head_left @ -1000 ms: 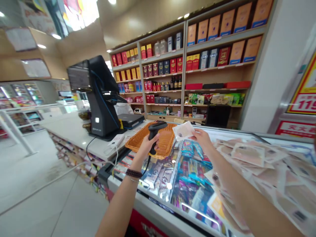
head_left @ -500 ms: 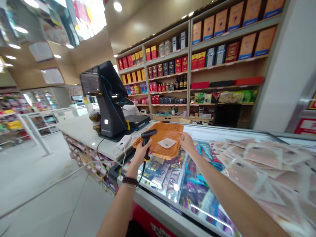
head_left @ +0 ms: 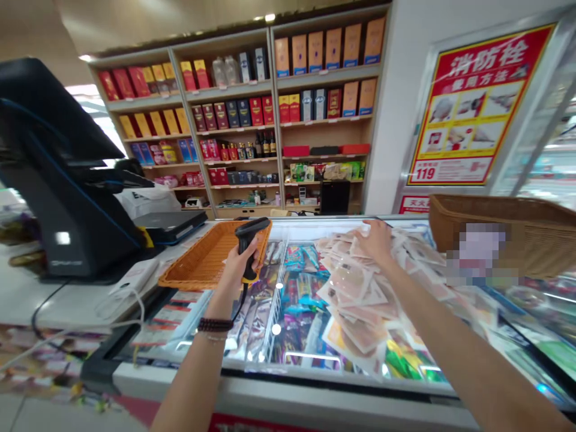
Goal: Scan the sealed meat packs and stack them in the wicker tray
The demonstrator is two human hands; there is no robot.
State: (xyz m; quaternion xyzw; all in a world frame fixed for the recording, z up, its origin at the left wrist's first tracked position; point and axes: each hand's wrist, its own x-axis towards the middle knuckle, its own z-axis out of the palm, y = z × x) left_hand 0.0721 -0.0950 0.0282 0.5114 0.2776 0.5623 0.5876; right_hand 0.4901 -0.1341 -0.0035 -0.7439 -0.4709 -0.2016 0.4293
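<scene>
the left hand [head_left: 237, 270] is wrapped firmly round a black barcode scanner [head_left: 246, 237] just beside an orange wicker tray [head_left: 202, 258]. the right hand [head_left: 375, 243] sits half open on a heap of clear flat packets [head_left: 355, 282] in the chest freezer [head_left: 288, 387], can't tell if it's gripping one.

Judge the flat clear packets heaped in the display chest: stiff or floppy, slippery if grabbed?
Probably light and fairly floppy: the packets curve and overlap in the heap under the right hand. Their glossy plastic film looks slippery, so they may slide off one another when one is pulled. Being flat, they seem unlikely to roll.
</scene>
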